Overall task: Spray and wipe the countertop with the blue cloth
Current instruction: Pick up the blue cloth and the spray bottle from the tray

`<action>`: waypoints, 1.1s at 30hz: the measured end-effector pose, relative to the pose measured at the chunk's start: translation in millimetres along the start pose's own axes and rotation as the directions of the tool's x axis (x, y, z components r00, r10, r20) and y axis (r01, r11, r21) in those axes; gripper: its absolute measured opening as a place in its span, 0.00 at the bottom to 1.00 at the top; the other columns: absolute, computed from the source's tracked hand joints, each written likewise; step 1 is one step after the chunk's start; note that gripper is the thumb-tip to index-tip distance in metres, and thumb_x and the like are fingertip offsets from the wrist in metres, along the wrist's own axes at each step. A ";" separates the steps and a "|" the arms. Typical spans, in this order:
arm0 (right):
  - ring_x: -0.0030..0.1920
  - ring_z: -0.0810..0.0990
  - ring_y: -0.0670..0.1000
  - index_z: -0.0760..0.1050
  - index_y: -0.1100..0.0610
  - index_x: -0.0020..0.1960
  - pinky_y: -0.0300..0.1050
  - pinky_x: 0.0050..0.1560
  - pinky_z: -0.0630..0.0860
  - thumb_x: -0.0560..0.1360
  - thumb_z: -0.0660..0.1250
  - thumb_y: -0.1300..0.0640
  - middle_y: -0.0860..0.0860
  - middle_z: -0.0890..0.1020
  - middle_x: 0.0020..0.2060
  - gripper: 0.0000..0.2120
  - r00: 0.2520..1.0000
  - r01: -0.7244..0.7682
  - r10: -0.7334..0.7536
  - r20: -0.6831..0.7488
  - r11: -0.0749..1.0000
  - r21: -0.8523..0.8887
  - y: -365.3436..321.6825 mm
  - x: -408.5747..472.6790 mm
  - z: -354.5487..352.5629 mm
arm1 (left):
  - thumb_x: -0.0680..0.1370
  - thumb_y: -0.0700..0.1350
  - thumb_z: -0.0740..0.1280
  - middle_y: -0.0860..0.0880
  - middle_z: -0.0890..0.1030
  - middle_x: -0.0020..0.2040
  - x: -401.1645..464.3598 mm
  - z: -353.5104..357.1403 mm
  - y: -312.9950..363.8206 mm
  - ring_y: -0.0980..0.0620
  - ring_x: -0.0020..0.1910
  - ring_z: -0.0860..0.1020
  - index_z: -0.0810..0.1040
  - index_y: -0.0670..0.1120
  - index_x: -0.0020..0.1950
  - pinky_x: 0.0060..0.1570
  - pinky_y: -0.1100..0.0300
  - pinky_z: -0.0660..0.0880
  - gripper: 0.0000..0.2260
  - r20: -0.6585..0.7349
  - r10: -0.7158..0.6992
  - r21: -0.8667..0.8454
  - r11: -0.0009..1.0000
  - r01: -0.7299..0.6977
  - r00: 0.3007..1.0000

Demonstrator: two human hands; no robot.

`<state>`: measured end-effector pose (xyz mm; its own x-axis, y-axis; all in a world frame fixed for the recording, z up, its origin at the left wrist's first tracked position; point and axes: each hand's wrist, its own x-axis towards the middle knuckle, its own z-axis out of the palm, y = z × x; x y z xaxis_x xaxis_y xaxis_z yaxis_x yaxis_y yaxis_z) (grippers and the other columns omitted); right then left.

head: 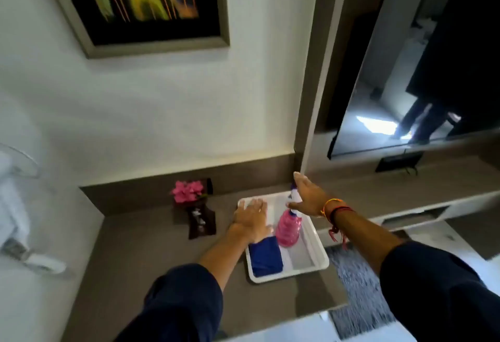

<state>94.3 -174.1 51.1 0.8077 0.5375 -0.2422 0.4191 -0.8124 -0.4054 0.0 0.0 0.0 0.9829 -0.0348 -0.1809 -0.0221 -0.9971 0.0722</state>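
Person, two arms in view from the head camera.
Left arm: dark navy sleeve (184,301), pushed up to about mid-forearm, cuff loosely bunched; forearm and left hand (251,218) bare, no jewellery visible.
Right arm: matching dark navy sleeve (438,290), likewise pushed up the forearm; right hand (308,197) bare.
Right wrist: thin yellow-orange thread band (330,204); beside it a red thread band (341,210) with loose red ends hanging below the wrist.
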 end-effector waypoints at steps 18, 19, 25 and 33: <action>0.46 0.81 0.42 0.66 0.45 0.64 0.31 0.50 0.75 0.76 0.67 0.53 0.42 0.77 0.52 0.19 0.919 0.181 0.106 -0.380 0.744 0.644 49.0 47.3 129.4 | 0.77 0.39 0.71 0.36 0.57 0.77 14.5 157.0 32.5 0.36 0.76 0.57 0.51 0.34 0.77 0.72 0.42 0.61 0.37 0.152 -0.076 0.199 0.979 0.044 0.985; 0.46 0.81 0.42 0.66 0.44 0.63 0.29 0.48 0.75 0.75 0.67 0.54 0.44 0.77 0.51 0.19 0.912 0.188 0.113 -0.394 0.739 0.647 48.1 47.3 130.3 | 0.77 0.39 0.71 0.35 0.59 0.76 15.2 158.8 32.6 0.35 0.75 0.59 0.52 0.34 0.77 0.71 0.41 0.64 0.36 0.137 -0.074 0.215 0.976 0.043 0.988; 0.49 0.79 0.49 0.68 0.58 0.70 0.41 0.52 0.78 0.76 0.67 0.62 0.51 0.79 0.55 0.23 0.885 0.172 0.181 -0.430 0.730 0.661 39.8 54.8 126.3 | 0.72 0.46 0.78 0.37 0.77 0.66 22.6 158.4 21.8 0.40 0.64 0.77 0.72 0.36 0.69 0.60 0.48 0.77 0.30 -0.034 -0.001 0.259 0.966 0.010 0.999; 0.37 0.80 0.50 0.70 0.59 0.65 0.45 0.45 0.83 0.76 0.67 0.61 0.54 0.80 0.40 0.18 0.851 0.251 0.050 -0.524 0.837 0.486 -29.7 37.9 79.6 | 0.73 0.37 0.74 0.35 0.62 0.75 -14.9 90.3 -28.8 0.38 0.75 0.60 0.55 0.35 0.76 0.74 0.44 0.57 0.38 -0.248 -0.062 0.226 0.967 0.120 0.967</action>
<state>79.4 -111.6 -16.2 0.9249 0.2986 0.2355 0.3516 -0.4354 -0.8287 -30.6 23.2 -88.0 0.9969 0.0450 0.0639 0.0555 -0.9832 -0.1740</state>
